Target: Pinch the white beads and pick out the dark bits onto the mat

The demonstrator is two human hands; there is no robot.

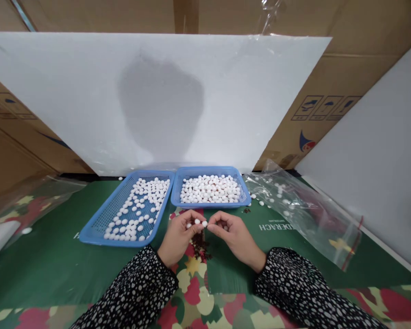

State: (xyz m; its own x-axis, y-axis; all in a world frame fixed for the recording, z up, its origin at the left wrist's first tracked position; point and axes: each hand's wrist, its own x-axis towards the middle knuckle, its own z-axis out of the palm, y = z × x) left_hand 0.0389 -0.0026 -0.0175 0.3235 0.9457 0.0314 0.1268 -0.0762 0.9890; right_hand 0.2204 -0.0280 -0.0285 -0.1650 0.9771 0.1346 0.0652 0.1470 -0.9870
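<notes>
My left hand [180, 235] is closed around a few small white balls, which show between its fingers. One white ball [204, 224] sits at its fingertips, with the fingertips of my right hand [234, 235] close beside it. The fingers of my right hand are curled, and what they hold, if anything, is hard to make out. Below the hands lies a pile of dark reddish-brown bits [200, 249]. Just beyond them stands a blue basket [210, 206] full of white balls. A second blue basket [104, 217], to the left, holds more balls, loosely spread.
A clear zip bag [315, 219] with some white balls lies at the right, and loose balls [261, 203] are near it. Another clear plastic bag [55, 187] is at the left. A white panel [233, 100] and cardboard boxes stand behind the baskets.
</notes>
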